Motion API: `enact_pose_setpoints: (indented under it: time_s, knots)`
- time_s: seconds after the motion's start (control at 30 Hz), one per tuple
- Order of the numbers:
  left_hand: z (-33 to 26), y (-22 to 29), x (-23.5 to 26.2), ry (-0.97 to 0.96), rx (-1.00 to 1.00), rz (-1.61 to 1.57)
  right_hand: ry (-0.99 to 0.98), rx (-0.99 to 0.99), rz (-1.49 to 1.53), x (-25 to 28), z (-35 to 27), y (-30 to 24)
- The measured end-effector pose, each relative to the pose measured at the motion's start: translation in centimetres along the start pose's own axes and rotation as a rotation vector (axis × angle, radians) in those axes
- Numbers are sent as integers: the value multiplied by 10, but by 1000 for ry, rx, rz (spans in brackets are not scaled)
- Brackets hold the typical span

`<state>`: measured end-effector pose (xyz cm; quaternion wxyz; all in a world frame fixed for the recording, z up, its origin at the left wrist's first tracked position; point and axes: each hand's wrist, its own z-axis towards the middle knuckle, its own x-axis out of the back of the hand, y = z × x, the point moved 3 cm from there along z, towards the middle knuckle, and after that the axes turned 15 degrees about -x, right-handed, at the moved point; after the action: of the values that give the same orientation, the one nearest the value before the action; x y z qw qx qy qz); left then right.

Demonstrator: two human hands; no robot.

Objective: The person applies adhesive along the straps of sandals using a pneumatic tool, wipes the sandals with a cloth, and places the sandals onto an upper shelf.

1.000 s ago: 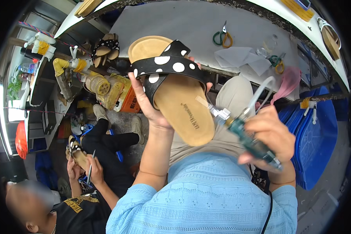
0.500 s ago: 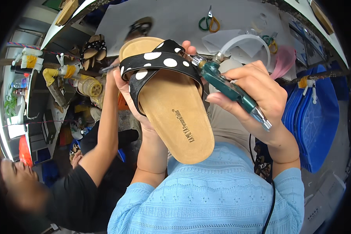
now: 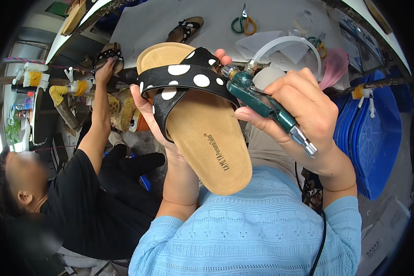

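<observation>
My left hand (image 3: 155, 120) holds a slide sandal (image 3: 209, 142) from behind, its thumb at the left edge and fingertips showing past the far right edge. Black crossed straps with white dots span the tan footbed; the heel end points toward me. In my right hand (image 3: 306, 108) is a small dark green spray gun (image 3: 253, 97) with a metal nozzle and a curved translucent hose (image 3: 287, 40). Its knurled nozzle end sits close beside the right side of the straps; whether it touches them I cannot tell.
Another dotted sandal (image 3: 186, 30) lies on the grey table (image 3: 142, 23), with scissors (image 3: 244, 20) farther right. At left a co-worker's hand (image 3: 106, 71) is on a dotted sandal by the table edge. Stacked blue bins (image 3: 377, 133) stand at right, near a pink bag (image 3: 334, 69).
The co-worker's arm has swung left, and a sandal that was blurred now rests sharply on the table. My spray gun has shifted slightly left and down; my sandal has barely moved.
</observation>
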<state>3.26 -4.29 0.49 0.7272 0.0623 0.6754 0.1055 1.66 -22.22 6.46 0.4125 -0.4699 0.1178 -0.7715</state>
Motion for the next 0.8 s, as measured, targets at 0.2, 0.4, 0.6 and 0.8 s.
enact_pose_setpoints:
  time_s: [0.2, 0.4, 0.6, 0.8]
  knots:
    - [10, 7, 24, -271, 27, -65, -23, -39, 43, 4, -2, -3]
    - [6, 4, 9, -224, 58, -180, -31, -70, 79, 6, -4, -1]
    - [1, 0, 4, -196, 22, -122, -46, -108, 128, 3, -4, 3]
    - [4, 0, 14, -187, -29, 100, -23, -99, 207, -4, -9, 18]
